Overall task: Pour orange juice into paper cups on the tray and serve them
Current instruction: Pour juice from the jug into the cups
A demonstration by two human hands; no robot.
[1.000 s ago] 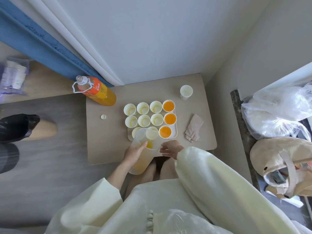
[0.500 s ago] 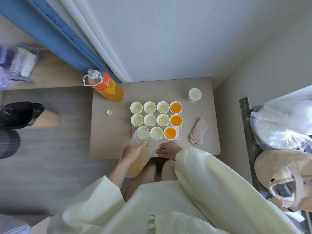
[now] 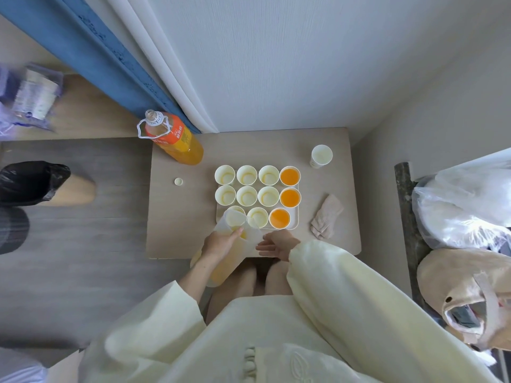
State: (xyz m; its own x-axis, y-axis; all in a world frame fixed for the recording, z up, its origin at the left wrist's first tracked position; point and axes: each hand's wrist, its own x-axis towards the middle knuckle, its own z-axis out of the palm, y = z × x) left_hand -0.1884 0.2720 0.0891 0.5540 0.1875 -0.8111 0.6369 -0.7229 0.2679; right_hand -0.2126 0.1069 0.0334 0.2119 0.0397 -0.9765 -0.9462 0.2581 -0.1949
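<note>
My left grip clamps the pitcher, its long axis pointing ahead. The empty cup lies just beyond. My right grip, fingers relaxed, lies alongside.

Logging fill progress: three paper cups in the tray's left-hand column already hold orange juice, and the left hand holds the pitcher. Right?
Not quite. The head view shows the three filled paper cups in the tray's right-hand column, not the left. The left hand does hold the pitcher.
</note>
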